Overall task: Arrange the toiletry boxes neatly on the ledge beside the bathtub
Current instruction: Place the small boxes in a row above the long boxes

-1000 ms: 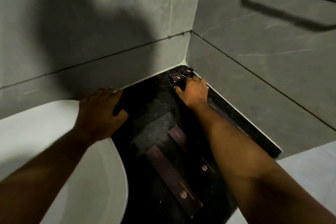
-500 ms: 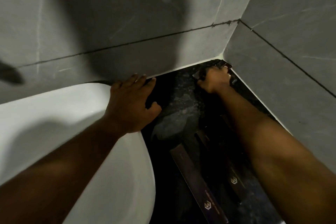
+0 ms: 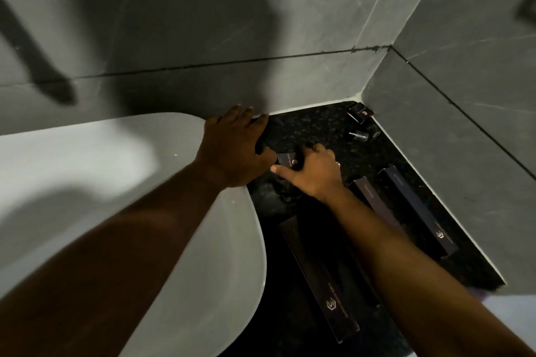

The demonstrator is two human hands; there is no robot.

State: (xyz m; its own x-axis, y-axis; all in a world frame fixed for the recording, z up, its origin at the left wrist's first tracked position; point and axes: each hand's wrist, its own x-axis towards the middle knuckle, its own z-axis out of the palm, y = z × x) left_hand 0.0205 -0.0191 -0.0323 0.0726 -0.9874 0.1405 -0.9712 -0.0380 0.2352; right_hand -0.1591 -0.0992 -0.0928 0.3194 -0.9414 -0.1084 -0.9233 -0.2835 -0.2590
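A black speckled ledge (image 3: 316, 130) fills the corner beside the white bathtub (image 3: 121, 171). My right hand (image 3: 314, 174) grips a small dark box (image 3: 287, 161) with a gold logo, near the ledge's left side. My left hand (image 3: 235, 151) rests flat on the tub rim where it meets the ledge, fingers spread. Three long dark boxes lie on the ledge: one near the front (image 3: 319, 278), one partly under my right forearm (image 3: 367, 194), one along the right wall (image 3: 417, 209). Another small dark box (image 3: 361, 113) sits in the far corner.
A small dark cylinder (image 3: 357, 135) lies on its side near the corner box. Grey tiled walls (image 3: 452, 136) close the ledge at the back and right. The ledge's front edge drops to a pale floor (image 3: 510, 319).
My right hand has drawn back from the far corner toward the tub, bringing a small box with it. One small box and a cylinder now show in the corner. My view shifted.
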